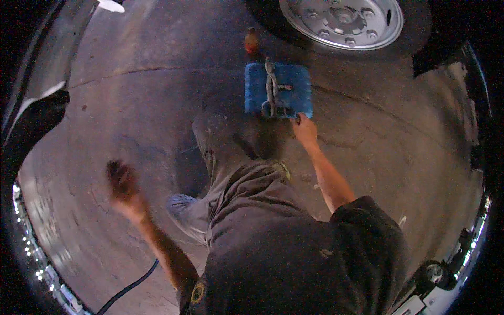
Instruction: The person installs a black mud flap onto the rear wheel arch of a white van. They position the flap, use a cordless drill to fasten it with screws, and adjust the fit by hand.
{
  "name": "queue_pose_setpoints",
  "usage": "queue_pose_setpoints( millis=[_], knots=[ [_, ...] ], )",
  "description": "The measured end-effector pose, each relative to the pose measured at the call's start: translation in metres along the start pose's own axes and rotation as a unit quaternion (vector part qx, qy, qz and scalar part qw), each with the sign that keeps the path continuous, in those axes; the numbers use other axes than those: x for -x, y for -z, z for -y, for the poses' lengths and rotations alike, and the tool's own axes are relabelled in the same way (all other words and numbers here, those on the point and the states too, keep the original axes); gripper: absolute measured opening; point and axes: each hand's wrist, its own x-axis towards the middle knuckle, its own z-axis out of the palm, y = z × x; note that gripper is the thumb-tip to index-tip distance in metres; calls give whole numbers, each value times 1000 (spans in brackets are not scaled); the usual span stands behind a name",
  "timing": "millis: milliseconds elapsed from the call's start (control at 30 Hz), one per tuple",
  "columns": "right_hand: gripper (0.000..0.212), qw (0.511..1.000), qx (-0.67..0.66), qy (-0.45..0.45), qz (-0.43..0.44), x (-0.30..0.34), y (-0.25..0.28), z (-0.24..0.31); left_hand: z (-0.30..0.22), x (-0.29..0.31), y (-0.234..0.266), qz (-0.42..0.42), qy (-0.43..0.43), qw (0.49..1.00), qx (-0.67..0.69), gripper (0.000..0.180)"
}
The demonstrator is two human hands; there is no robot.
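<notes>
Handling the blue tray or mat (300,97): keep it flat and pull low and steady; a one-corner hold would likely swing it, and the long metal tool (271,86) lying loose on top could slide. Left hand (126,191) on the opposite edge would steady it. Right hand (305,130): fingers curled at the near right corner, can't tell if clamped. Left: out to the side, blurred, finger state unclear. Tray lies just beyond the right hand, on the floor short of the silver wheel (344,23)
</notes>
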Motion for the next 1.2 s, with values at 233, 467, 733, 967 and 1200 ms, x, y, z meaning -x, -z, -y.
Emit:
queue_pose_setpoints(
  millis=[233, 467, 733, 967, 1200],
  knots=[
    [78, 997, 68, 38, 7, -131, -67, 79, -95, -9, -277, 350, 243, 847, 317, 49],
    [49, 994, 43, -100, -10, -111, -11, -37, -105, 65, -400, 377, 669, 467, 439, 39],
    [43, 942, 87, -324, 32, 8, 4, -188, -78, 100, -487, 311, 707, 399, 494, 33],
    [46, 643, -587, -489, -57, -10, -76, -126, -86, 112, -480, 324, 689, 412, 500, 48],
    [46, 552, -697, -457, -18, -16, -76, -87, -105, 100, -472, 402, 704, 531, 246, 51]
  ],
)
